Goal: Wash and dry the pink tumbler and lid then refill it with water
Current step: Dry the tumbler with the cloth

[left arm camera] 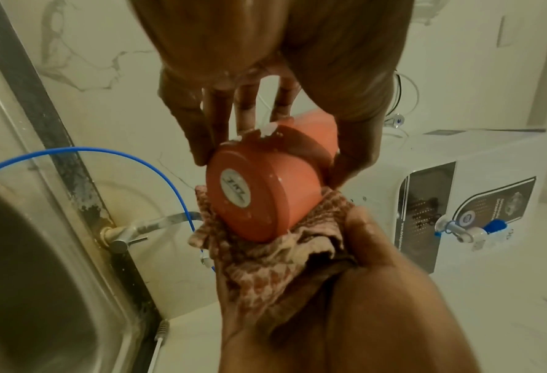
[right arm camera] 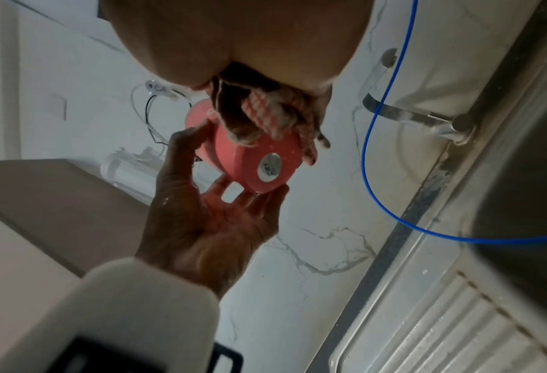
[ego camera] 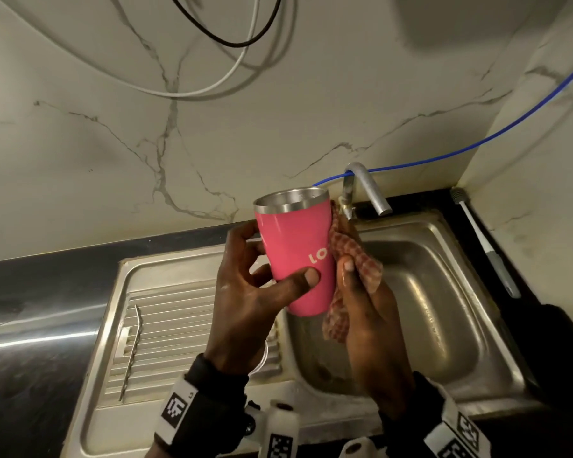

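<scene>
Two grips (left (ego camera: pixel 245 292), right (ego camera: pixel 368 312)), one tumbler (ego camera: pixel 298 256), one cloth (ego camera: pixel 361 259)

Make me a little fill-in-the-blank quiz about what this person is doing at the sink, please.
1. The left hand holds the pink tumbler above the steel ____.
2. The right hand presses a checked ____ against the tumbler's side.
3. A thin hose running along the wall to the tap is coloured ____.
4. The bent metal straw lies on the ribbed ____ beside the basin.

Missing words: sink; cloth; blue; drainboard
</scene>
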Tool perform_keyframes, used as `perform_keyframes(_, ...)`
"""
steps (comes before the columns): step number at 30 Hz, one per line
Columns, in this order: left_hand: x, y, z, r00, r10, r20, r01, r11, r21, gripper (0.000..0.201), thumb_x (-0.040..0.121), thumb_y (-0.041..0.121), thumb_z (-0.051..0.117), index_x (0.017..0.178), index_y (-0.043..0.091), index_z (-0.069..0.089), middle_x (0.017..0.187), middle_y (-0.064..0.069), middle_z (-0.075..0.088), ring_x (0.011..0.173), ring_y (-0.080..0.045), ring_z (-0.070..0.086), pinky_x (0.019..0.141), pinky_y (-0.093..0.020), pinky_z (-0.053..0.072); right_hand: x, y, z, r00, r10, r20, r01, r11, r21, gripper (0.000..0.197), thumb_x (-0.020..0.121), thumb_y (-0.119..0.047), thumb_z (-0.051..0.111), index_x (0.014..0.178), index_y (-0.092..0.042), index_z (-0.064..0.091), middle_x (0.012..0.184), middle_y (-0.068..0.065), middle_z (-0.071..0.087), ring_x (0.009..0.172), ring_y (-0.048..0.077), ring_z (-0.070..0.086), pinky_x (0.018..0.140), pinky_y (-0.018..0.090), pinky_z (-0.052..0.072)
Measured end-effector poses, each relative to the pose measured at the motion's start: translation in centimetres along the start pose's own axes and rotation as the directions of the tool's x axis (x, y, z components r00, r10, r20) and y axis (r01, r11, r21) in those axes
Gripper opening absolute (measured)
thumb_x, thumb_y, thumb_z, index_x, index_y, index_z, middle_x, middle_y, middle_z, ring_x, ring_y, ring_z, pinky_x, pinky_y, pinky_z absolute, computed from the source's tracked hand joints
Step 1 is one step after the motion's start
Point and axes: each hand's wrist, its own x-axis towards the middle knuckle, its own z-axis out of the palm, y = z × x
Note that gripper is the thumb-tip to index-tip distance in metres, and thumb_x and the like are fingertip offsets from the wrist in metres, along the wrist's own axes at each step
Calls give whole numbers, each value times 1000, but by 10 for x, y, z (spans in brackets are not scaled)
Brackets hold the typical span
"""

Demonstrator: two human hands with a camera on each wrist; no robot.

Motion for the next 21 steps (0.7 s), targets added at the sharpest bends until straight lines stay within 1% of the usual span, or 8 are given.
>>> perform_keyframes(2,1,0,-2,999,-24,36,24,1000,10,76,61,21,94,130,29,63,125,-9,74,109,-38,75,85,-66,63,5,-3,-1,1000,13,10,-13,996,85,43,98,-35,51,138,-22,58,137,-10,67,125,7,63,93,18,53)
perform_keyframes(6,9,4,-11,994,-78,76,72,994,82,68,70,11,90,132,26,67,127,-6,74,121,-32,70,92,-63,62,5,0,-1,1000,4,18,-7,989,149,43,103,-29,46,144,-18,54,146,-5,61,135,12,56,105,25,50)
perform_keyframes(10,11,9,-15,998,-59,16,57,993,107,71,72,12,91,137,27,67,122,-4,77,122,-23,70,99,-53,58,2,7,1,1000,-3,8,2,992,129,41,100,-31,49,138,-23,58,144,-9,62,133,7,57,96,16,51)
perform_keyframes(12,9,9,-14,998,-61,-25,63,993,99,74,77,3,90,140,26,60,117,-5,79,120,-20,71,93,-44,54,0,10,1,999,-36,6,36,995,92,42,101,-37,52,141,-23,56,148,-9,58,137,8,53,101,17,49)
perform_keyframes(14,8,11,-13,997,-70,-32,74,991,111,68,83,-5,80,137,29,56,110,-5,80,110,-16,73,82,-33,50,-1,13,1,995,-97,23,96,995,30,46,102,-35,53,145,-19,53,153,-7,53,143,10,47,108,20,45)
perform_keyframes(17,6,10,-11,996,-82,-18,84,990,117,59,86,-5,75,130,31,59,106,-5,81,96,-12,76,67,-15,54,-5,17,0,986,-144,81,151,984,-96,55,102,-29,50,152,-8,44,158,-5,47,146,9,42,111,18,40)
perform_keyframes(19,5,9,-7,997,-68,-26,71,992,108,64,81,2,87,131,31,58,107,-5,81,96,-13,78,67,-15,57,-7,17,2,981,-153,117,172,971,-168,57,102,-25,49,155,-7,39,160,-8,44,148,8,39,116,20,37)
perform_keyframes(21,3,7,-3,998,-32,-60,39,990,134,76,68,20,98,130,35,58,108,-3,81,98,-14,78,68,-19,60,-6,16,4,977,-165,138,191,962,-197,57,102,-21,49,155,-5,38,161,-8,42,148,5,38,117,19,34)
